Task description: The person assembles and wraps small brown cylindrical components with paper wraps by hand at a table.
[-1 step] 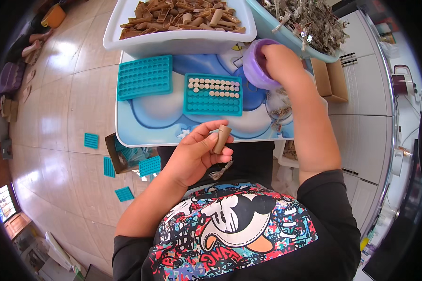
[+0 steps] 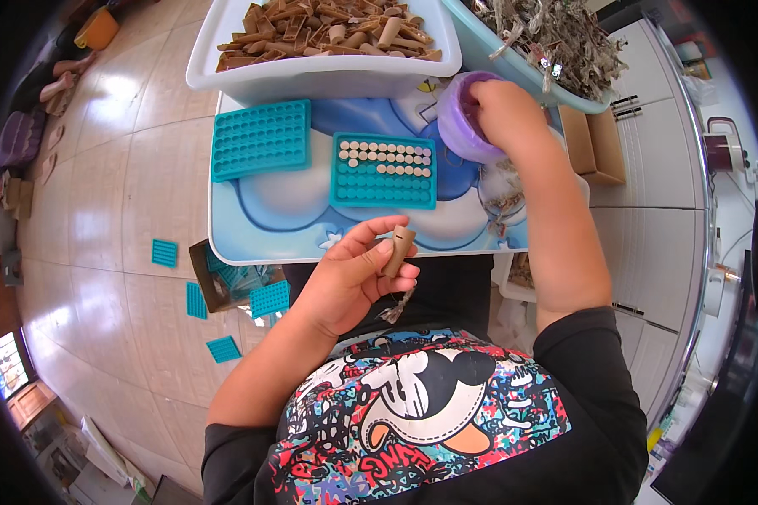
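My left hand (image 2: 354, 282) is closed round a short brown tube (image 2: 398, 250), held tilted with a small dark slit near its top. A crumpled greyish strand (image 2: 394, 310) hangs below the fingers. My right hand (image 2: 507, 114) reaches into a purple tub (image 2: 456, 126) at the table's far right; its fingers are hidden inside. Between the hands, farther back, lies a teal tray of round pockets (image 2: 384, 199). Pale round pieces (image 2: 387, 157) fill its far rows, with a gap in the third.
A white bin (image 2: 320, 77) of brown tubes and pieces stands at the back. Right of it is a pale blue basin (image 2: 480, 42) of grey strands. Another teal tray (image 2: 261, 141) lies at the table's left. Small teal trays (image 2: 164, 252) and an open box (image 2: 206, 278) are on the floor.
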`<state>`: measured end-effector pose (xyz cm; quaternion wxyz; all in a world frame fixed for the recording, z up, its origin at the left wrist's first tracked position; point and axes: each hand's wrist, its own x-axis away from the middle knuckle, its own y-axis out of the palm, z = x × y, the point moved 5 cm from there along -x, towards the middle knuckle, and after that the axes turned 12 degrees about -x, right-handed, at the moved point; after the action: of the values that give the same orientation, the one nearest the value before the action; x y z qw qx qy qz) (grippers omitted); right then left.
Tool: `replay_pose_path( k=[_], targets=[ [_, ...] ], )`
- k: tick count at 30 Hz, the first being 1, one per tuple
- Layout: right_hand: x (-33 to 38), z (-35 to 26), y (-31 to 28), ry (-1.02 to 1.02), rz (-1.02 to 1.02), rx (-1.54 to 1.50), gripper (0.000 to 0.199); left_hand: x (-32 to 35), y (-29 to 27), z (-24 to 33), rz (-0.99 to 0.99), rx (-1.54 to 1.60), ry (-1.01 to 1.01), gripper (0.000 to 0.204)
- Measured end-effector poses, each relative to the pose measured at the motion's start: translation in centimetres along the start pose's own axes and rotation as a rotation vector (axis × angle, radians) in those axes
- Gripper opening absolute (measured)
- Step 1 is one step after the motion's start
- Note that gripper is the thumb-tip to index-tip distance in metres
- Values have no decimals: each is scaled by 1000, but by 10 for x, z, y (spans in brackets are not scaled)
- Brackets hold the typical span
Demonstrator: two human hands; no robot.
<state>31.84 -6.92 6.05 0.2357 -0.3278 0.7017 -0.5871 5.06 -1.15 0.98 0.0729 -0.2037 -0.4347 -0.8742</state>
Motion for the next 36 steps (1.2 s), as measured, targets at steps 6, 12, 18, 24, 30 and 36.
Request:
replay_pose_path(
  k=[6, 12, 18, 24, 30, 36],
  targets=[
    [34, -3, -25, 43, 284, -525, 18, 1, -4, 0, -3, -11, 9, 37],
    [54, -6, -41, -125, 459, -541, 15, -1, -4, -2, 44, 29, -19, 36],
    [94, -43, -37, -201, 528, -860, 15, 0, -3, -5, 43, 50, -5, 32],
    [140, -98, -9, -509, 422, -782, 25, 0, -9, -6, 23, 103, 52, 26],
    [156, -108, 8, -630, 404, -705, 23, 1, -6, -5, 82, 90, 48, 25],
    [158, -107, 13, -614, 408, -653, 26, 2, -4, -5, 103, 106, 38, 27]
  ],
)
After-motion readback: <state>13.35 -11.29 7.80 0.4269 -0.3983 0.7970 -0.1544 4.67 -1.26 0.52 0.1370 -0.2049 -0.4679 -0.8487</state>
